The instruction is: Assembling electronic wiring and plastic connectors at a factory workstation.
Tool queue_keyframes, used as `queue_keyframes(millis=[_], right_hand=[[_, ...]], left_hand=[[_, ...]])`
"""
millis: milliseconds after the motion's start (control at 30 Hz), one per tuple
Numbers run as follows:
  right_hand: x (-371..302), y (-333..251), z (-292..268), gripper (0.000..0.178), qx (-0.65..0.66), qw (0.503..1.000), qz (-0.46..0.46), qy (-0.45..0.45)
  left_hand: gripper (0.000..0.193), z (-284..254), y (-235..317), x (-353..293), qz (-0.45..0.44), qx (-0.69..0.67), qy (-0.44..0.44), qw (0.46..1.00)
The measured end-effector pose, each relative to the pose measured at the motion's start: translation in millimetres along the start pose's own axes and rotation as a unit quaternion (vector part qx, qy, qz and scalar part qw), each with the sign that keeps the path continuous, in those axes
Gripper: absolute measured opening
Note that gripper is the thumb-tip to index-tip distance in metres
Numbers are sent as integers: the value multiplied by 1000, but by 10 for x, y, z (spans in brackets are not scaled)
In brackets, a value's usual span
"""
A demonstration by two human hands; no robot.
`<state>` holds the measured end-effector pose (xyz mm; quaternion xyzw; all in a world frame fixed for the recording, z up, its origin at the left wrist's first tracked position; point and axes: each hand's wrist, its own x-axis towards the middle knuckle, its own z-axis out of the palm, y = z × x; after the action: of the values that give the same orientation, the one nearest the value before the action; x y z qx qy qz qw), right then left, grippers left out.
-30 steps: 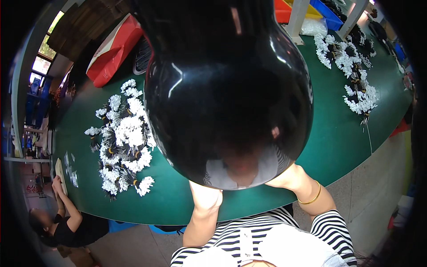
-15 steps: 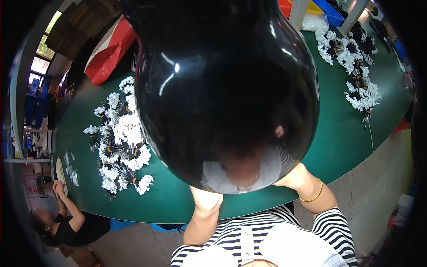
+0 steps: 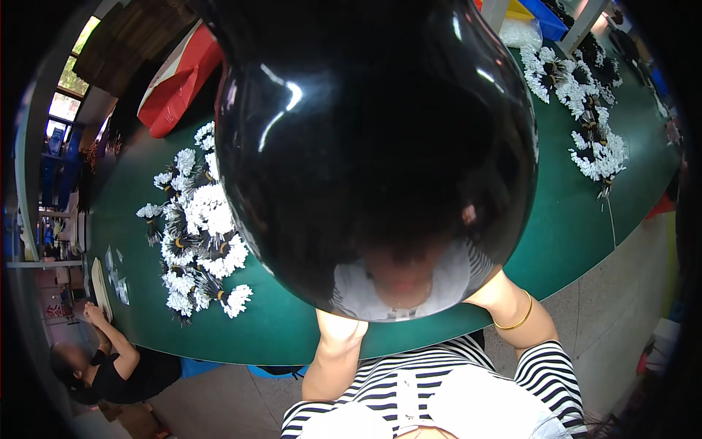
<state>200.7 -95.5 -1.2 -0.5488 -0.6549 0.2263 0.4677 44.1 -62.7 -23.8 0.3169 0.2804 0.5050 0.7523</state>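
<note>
A large glossy black bulb-shaped object (image 3: 380, 161) with a narrower top fills the middle of the view, close up, and reflects the wearer. My left hand (image 3: 341, 328) reaches under its lower edge; only the heel of the hand and the wrist show. Farther right, my right hand (image 3: 485, 288) also disappears behind it, a gold bangle (image 3: 521, 316) round that wrist. The fingers of both hands and whatever they touch are hidden. To the left on the green table (image 3: 153, 314) lie bundles of thin black strands with white ends (image 3: 208, 212), some tied with yellowish bands.
More white-ended bundles (image 3: 599, 150) lie at the far right, near a clear bag of white pieces (image 3: 521, 33) and a blue bin (image 3: 545, 18). A red bag (image 3: 175, 91) stands at the far left. Another person (image 3: 110, 358) sits at the left table edge.
In the view, the black object's round body has shifted slightly right and looks a little wider. My right hand has moved slightly right; my left wrist is nearly unchanged.
</note>
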Motion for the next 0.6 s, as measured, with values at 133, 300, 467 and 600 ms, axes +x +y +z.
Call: queue_keyframes(millis=[133,300,467,600], right_hand=[[52,-32,-32,9,56,997,43,-17],[60,-56,-52,11,73,997,22,-16],[83,-106,-91,12,139,982,112,-57],[64,-104,-86,12,85,987,118,-63]], left_hand=[[22,-1,50,26,-57,-25,18,998],[30,-190,77,74,-120,-56,-89,987],[35,-139,33,28,-117,-103,-25,987],[36,-180,47,27,-127,-109,-42,985]])
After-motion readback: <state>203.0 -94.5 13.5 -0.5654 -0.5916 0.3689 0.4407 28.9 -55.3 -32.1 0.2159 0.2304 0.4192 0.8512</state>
